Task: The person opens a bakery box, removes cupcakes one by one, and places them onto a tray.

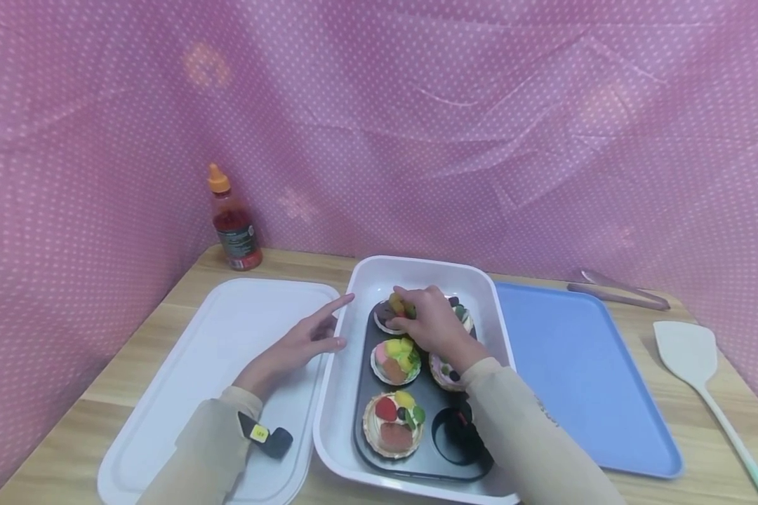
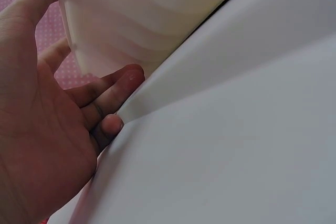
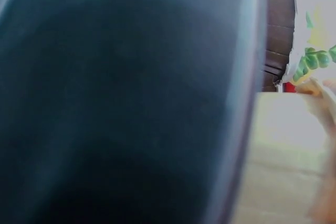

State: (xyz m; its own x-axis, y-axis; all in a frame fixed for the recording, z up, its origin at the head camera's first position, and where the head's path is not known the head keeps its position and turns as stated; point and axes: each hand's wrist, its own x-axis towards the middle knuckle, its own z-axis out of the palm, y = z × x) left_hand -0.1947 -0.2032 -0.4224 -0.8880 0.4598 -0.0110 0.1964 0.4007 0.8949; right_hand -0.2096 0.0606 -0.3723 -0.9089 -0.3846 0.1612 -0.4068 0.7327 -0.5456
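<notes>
My right hand [image 1: 439,319] reaches into a white bin [image 1: 344,421] and pinches a fruit tart [image 1: 385,317] with dark and yellow topping, in the back left cup of a dark muffin pan [image 1: 410,470]. Other tarts sit in the pan: one mid-left [image 1: 396,361], one front left [image 1: 394,424], and two on the right, partly covered by the right arm. A round dark cup [image 1: 456,436] shows at the front right. My left hand [image 1: 300,347] has its fingers spread against the bin's left side; the left wrist view shows its fingertips [image 2: 134,77] touching white plastic.
A white tray [image 1: 227,351] lies left of the bin and a blue tray [image 1: 562,365] to its right. A sauce bottle [image 1: 235,228] stands at the back left. Metal tongs [image 1: 619,293] and a pale spatula [image 1: 687,351] lie on the right. Pink cloth [image 1: 417,140] hangs behind the table.
</notes>
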